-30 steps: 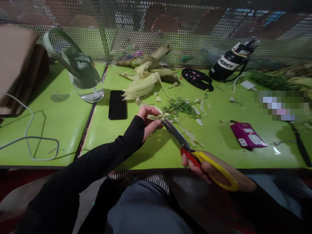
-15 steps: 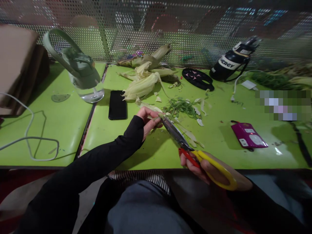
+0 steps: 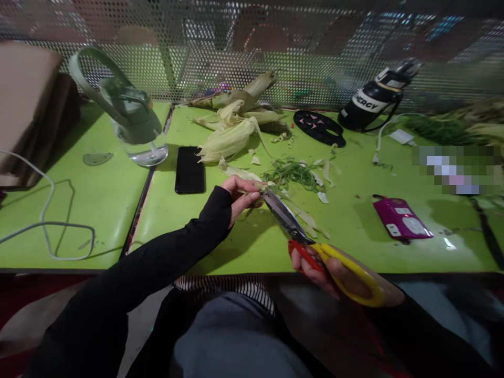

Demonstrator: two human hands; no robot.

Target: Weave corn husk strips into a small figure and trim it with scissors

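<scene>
In the head view my right hand [image 3: 315,268] grips scissors [image 3: 285,215] by their red and yellow handles. Their blades point up and left, and the tips reach my left hand [image 3: 242,197]. Thumb and fingers of that hand are pinched together on a small pale-green piece, probably corn husk, largely hidden by the fingers. Just beyond the blades lies a tangle of thin green strips [image 3: 293,173], with pale husk scraps [image 3: 309,218] around it. Farther back is a heap of corn husks [image 3: 228,139].
A black phone [image 3: 190,170] lies left of the husks, beside a green-lidded bottle [image 3: 137,121]. At the back are a black palette-shaped piece [image 3: 318,127] and a tilted black bottle [image 3: 376,100]. A purple power strip [image 3: 401,219] lies right. A perforated screen [image 3: 177,52] bounds the table.
The scissor blades look slightly wider apart near my left fingers. Both hands otherwise stay almost in place, and the things on the table have not moved.
</scene>
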